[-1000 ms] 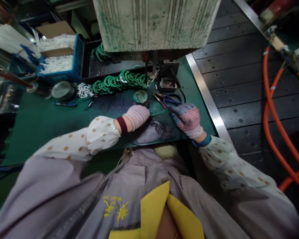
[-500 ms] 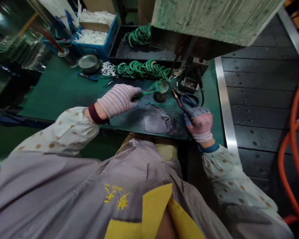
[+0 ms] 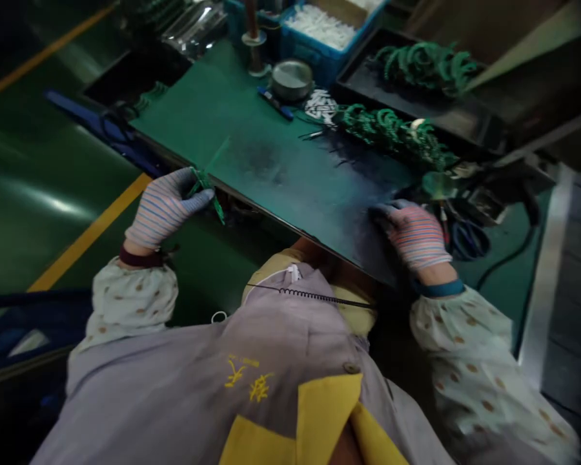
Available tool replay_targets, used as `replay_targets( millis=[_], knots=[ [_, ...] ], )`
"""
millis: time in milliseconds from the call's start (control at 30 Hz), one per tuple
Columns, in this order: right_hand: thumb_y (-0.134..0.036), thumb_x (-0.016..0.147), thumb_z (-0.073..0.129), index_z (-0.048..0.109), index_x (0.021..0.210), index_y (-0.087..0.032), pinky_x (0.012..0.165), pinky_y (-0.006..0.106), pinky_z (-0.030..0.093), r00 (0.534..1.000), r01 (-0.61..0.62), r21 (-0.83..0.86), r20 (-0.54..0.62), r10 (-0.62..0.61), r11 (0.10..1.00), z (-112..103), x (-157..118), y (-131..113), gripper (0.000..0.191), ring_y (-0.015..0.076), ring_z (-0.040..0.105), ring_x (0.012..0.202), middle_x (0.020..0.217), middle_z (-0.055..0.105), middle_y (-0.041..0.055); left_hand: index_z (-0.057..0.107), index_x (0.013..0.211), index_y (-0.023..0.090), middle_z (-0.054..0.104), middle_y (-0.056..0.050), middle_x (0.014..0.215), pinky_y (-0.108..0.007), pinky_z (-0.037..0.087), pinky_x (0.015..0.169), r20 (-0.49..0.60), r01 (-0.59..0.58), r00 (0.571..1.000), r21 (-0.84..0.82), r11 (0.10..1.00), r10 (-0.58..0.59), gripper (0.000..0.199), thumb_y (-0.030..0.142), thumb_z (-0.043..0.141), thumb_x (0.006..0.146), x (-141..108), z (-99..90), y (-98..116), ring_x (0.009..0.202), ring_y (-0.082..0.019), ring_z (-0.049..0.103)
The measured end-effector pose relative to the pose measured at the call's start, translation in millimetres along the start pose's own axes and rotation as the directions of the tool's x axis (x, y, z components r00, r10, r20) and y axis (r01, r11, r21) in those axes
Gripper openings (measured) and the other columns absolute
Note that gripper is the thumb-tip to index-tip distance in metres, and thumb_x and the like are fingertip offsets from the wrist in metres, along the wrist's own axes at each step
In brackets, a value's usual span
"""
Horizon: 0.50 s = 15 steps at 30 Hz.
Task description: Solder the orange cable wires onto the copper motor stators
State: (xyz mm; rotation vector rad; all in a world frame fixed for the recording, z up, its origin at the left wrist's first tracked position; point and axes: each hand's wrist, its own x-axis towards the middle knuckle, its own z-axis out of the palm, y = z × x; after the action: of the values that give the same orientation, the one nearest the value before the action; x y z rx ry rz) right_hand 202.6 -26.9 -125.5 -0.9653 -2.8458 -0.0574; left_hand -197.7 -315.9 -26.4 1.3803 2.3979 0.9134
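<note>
In the head view, my left hand, in a striped glove, is off the table's front edge at the left. Its thumb and fingers are closed on a thin green piece, whose lower end sticks out past the thumb; its exact kind is blurred. My right hand, also gloved, is low over the dark, stained part of the table mat. The fingers stretch to the left with nothing visible in them. Close to its right lies a pair of blue-handled pliers.
Behind the mat lies a row of curved green pieces, with more in a black tray. A round metal tin, a blue pen-like tool, small white pieces and a blue bin stand nearby. A coiled cord crosses my lap.
My left hand has moved left and toward me with the green piece, away from the round pot, to beyond the table edge. My right hand has shifted left of the pliers. The view has turned left.
</note>
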Motion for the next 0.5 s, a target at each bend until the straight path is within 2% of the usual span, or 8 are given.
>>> replay_targets(
  millis=[100, 200, 267, 333, 433, 500],
  knots=[
    [-0.033, 0.104, 0.061, 0.081, 0.102, -0.021, 0.067, 0.036, 0.035, 0.999, 0.054, -0.005, 0.002, -0.054, 0.999, 7, 16, 3, 0.024, 0.0223, 0.058, 0.079, 0.095, 0.074, 0.0122, 0.076, 0.115, 0.021, 0.084, -0.003, 0.111, -0.036, 0.064, 0.105, -0.014, 0.088, 0.996, -0.111, 0.99, -0.09, 0.046, 0.063, 0.073, 0.095, -19, 7.0, -48, 0.104, -0.025, 0.078],
    [-0.041, 0.098, 0.069, 0.064, 0.08, -0.024, 0.063, 0.039, 0.025, 0.999, 0.005, -0.024, -0.048, -0.006, 1.0, 9, 11, 6, 0.026, 0.0176, 0.04, 0.065, 0.079, 0.06, 0.0069, 0.072, 0.111, 0.019, 0.081, -0.005, 0.101, -0.033, 0.068, 0.088, 0.031, 0.269, 0.962, -0.242, 0.932, -0.27, 0.039, 0.056, 0.076, 0.098, -35, 33.2, -103, 0.087, -0.023, 0.078],
    [-0.043, 0.094, 0.071, 0.054, 0.076, -0.027, 0.062, 0.04, 0.023, 0.998, -0.034, -0.018, -0.045, 0.034, 0.999, 8, 1, 7, 0.03, 0.0174, 0.034, 0.063, 0.077, 0.054, 0.005, 0.07, 0.112, 0.017, 0.08, -0.005, 0.096, -0.031, 0.068, 0.081, 0.115, 0.434, 0.901, -0.28, 0.856, -0.418, 0.027, 0.041, 0.076, 0.101, -40, 60.1, -134, 0.08, -0.02, 0.076],
    [-0.046, 0.092, 0.069, 0.047, 0.073, -0.03, 0.061, 0.041, 0.025, 0.997, -0.071, 0.014, -0.022, 0.071, 0.997, 6, -9, 7, 0.034, 0.0192, 0.034, 0.062, 0.074, 0.049, 0.004, 0.07, 0.112, 0.014, 0.078, -0.004, 0.092, -0.029, 0.067, 0.079, 0.187, 0.54, 0.841, -0.259, 0.801, -0.507, 0.017, 0.027, 0.075, 0.102, -37, 91.6, -159, 0.077, -0.019, 0.075],
    [-0.051, 0.091, 0.067, 0.04, 0.065, -0.033, 0.061, 0.045, 0.029, 0.992, -0.12, 0.069, -0.028, 0.122, 0.99, 6, -19, 7, 0.041, 0.0256, 0.043, 0.062, 0.069, 0.045, 0.0051, 0.071, 0.111, 0.011, 0.079, -0.005, 0.092, -0.031, 0.067, 0.083, 0.262, 0.595, 0.799, -0.214, 0.775, -0.541, 0.009, 0.016, 0.074, 0.104, -19, 140.0, -185, 0.079, -0.018, 0.075],
    [-0.051, 0.088, 0.067, 0.038, 0.062, -0.034, 0.061, 0.046, 0.03, 0.986, -0.144, 0.095, -0.066, 0.151, 0.985, 7, -22, 4, 0.042, 0.0292, 0.047, 0.062, 0.065, 0.043, 0.006, 0.073, 0.11, 0.011, 0.08, -0.006, 0.099, -0.036, 0.067, 0.092, 0.286, 0.611, 0.782, -0.173, 0.773, -0.554, 0.009, 0.017, 0.077, 0.105, -3, 169.2, -200, 0.088, -0.02, 0.077]
  ],
)
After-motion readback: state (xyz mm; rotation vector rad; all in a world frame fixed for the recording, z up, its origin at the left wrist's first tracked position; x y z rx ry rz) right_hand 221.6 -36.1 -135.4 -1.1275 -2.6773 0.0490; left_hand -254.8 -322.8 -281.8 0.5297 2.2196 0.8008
